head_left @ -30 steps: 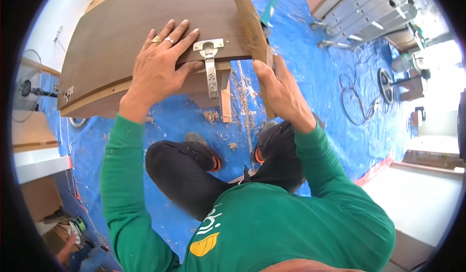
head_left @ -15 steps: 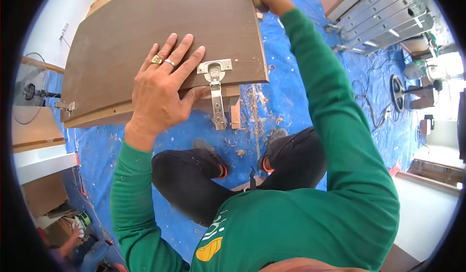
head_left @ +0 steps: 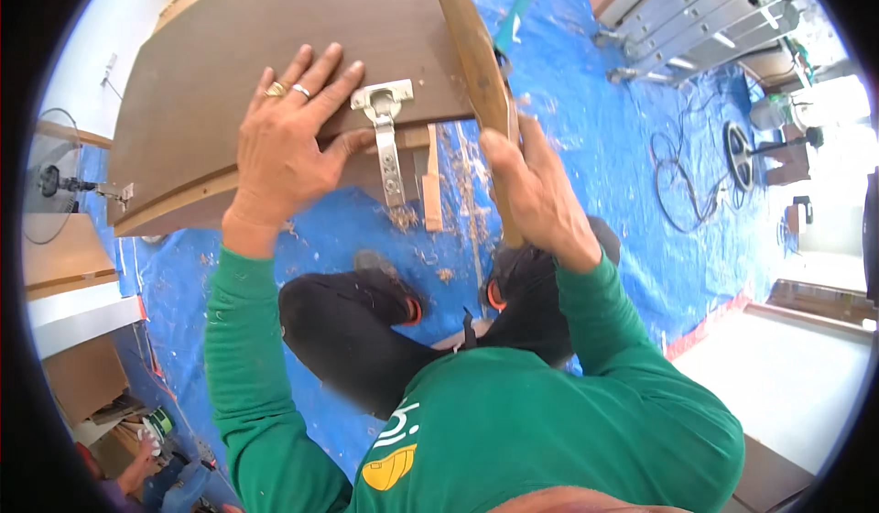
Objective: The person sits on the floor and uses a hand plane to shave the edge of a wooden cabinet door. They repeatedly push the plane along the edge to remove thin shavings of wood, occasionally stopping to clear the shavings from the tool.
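A brown cabinet door (head_left: 229, 64) lies before me with a metal cup hinge (head_left: 385, 110) fixed near its right front corner. My left hand (head_left: 293, 151) rests on the panel, fingers spread flat, beside the hinge; its thumb is at the front edge. Two rings are on its fingers. In my right hand (head_left: 536, 183) is a long wooden hand plane (head_left: 481, 50), its body tilted along the door's right edge. Wood curls show next to it. A second hinge (head_left: 116, 194) sits at the door's left front corner.
Wood shavings (head_left: 444, 275) litter the blue tarp (head_left: 632, 275). A wood offcut (head_left: 431, 192) stands below the door's front edge. A teal object (head_left: 517, 9) is beyond the plane. A fan (head_left: 57, 179) is at left, a folded metal ladder (head_left: 700, 27) at upper right. Another person's hand (head_left: 146, 453) shows at lower left.
My right hand has come back toward me along the door's right edge with the plane, which now shows in full. My left hand stays on the panel; the view has shifted slightly.
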`<control>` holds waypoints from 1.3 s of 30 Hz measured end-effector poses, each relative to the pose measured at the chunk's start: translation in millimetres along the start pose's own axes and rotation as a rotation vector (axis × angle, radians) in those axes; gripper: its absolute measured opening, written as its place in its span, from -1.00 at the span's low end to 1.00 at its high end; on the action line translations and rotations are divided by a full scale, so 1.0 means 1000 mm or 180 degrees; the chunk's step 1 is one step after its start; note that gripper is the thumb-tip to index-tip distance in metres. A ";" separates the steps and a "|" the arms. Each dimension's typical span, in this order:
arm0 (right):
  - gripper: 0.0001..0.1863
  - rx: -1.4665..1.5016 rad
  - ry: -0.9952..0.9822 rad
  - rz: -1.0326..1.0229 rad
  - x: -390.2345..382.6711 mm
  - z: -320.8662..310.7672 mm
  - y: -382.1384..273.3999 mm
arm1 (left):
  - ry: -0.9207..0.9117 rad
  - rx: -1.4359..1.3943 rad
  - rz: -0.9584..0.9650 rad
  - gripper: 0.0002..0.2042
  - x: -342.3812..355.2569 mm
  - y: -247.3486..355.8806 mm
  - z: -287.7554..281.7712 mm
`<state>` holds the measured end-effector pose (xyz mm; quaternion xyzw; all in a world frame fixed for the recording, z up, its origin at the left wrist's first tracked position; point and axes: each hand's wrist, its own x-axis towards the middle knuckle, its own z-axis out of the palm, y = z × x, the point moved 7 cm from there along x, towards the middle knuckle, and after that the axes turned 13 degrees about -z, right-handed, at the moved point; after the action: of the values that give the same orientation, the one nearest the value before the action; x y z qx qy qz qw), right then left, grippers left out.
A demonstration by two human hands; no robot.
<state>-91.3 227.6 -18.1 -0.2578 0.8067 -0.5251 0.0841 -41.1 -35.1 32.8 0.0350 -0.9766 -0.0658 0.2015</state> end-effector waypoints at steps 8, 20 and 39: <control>-0.58 -0.1822 -0.0042 -0.1995 0.164 0.002 0.040 | -0.0216 -0.0311 -0.0145 -0.21 -0.001 0.002 -0.012; -0.51 -0.1564 -0.0554 -0.1294 0.300 0.015 0.029 | -0.0233 -0.0095 -0.0129 -0.21 -0.003 0.002 -0.010; -0.59 -0.1345 -0.0024 -0.1336 0.205 0.000 0.023 | -0.0225 -0.0357 -0.0176 -0.25 0.000 0.001 -0.014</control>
<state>-273.7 131.6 -11.4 -0.4327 0.8269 -0.3505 -0.0788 -35.3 -35.5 45.4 0.0483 -0.9766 -0.1272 0.1666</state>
